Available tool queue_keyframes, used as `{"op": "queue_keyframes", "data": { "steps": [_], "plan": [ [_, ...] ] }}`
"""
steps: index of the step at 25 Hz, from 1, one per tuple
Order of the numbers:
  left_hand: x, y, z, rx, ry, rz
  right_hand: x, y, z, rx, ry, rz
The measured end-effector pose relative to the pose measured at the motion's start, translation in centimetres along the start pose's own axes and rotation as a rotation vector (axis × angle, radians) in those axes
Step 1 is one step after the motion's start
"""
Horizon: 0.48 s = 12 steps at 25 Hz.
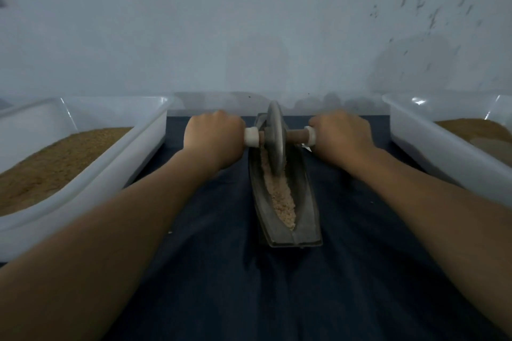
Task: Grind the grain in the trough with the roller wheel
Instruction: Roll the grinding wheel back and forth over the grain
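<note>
From my head camera I see both my arms stretched forward over a dark blue cloth point(277, 291). My left hand point(214, 140) is a closed fist round the left end of the axle point(297, 135), and my right hand point(342, 135) is a closed fist round the right end. I see only the backs of the hands and the knuckles. The fingers wrap out of sight over the far side, so I cannot tell exactly how they lie. A white collar point(251, 136) sits on the axle just inside the left fist, and another collar point(310, 135) just inside the right.

Between the collars the grey wheel point(274, 138) stands on edge, close to upright. Its lower rim is down in the groove of the trough point(303, 202), in the far half. The trough is a long, dark, boat-shaped piece lying on the cloth and pointing straight away from me, midway between my forearms. The grain point(280, 198) lies as a pale, crumbly strip along the groove, from under the wheel down nearly to the near tip.

A white tub point(110, 169) sits to the left of the cloth, holding brown meal point(55, 163). A second tub point(432, 152) sits to the right, well apart from the trough, with more meal point(476, 130) in it. Behind everything is a pale wall point(249, 22), with dark flecks on its upper right.
</note>
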<state>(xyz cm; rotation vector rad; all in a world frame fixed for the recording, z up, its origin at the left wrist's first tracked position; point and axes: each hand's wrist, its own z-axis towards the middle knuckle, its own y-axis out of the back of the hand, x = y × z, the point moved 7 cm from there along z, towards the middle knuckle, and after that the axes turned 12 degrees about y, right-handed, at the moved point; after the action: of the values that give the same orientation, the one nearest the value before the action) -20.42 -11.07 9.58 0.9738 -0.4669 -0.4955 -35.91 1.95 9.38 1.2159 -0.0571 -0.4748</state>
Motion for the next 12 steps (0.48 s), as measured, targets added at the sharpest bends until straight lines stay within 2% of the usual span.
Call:
{"op": "queue_keyframes", "data": {
  "steps": [2, 4, 6, 7, 9, 12],
  "plan": [
    [0.5, 0.6, -1.8, -0.017, -0.056, -0.015, 0.4, 1.1, -3.0, -0.092, 0.054, -0.07],
    [1.3, 2.1, -5.7, -0.2, -0.163, -0.06, 0.9, 2.6, -7.4, -0.242, 0.132, -0.143],
    [1.7, 4.3, -7.9, -0.372, -0.253, -0.101, 0.4, 3.2, -9.6, -0.327, 0.177, -0.115],
    [1.6, 4.5, -7.7, -0.401, -0.262, -0.1, 0.2, 3.0, -9.5, -0.327, 0.183, -0.105],
    [1.3, 2.7, -6.5, -0.298, -0.162, -0.042, 0.7, 2.2, -7.5, -0.288, 0.139, -0.128],
    [0.4, -0.4, -1.7, -0.13, -0.02, -0.007, 0.3, 0.5, -1.3, -0.131, 0.037, -0.114]
  ]
}}
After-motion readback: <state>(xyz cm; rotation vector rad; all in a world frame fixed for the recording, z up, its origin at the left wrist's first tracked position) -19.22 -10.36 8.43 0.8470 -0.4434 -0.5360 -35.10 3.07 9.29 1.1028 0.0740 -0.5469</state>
